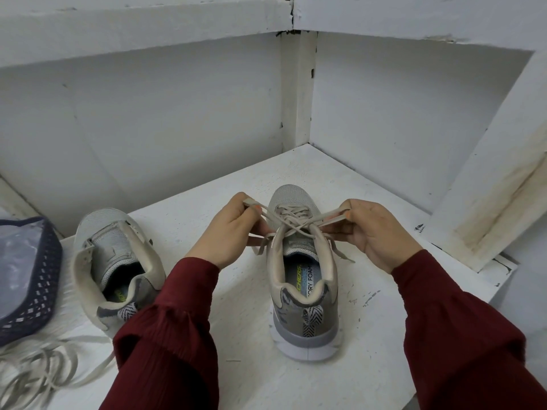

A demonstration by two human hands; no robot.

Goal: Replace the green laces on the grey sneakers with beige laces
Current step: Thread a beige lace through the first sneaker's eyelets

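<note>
Pinching beige lace [291, 220] loops: left hand [233, 235] fingers [251, 210] at 10 o'clock, right hand [374, 235] fingers [346, 213] at 2 o'clock of the crossing. Position: laced sneaker [300, 291] at centre of table [242, 309], long axis 6–12, toe at 12. At 9 o'clock, unlaced sneaker [114, 255], toe toward 12.

Matt mesh-cloth sneaker [291, 199], flat woven laces [296, 216], chipped painted shelf [370, 202].

I see the left hand [229, 235] and right hand [376, 235] each pinching a loop of lace [293, 226] over the sneaker [305, 321]; it seems loosely crossed.
</note>
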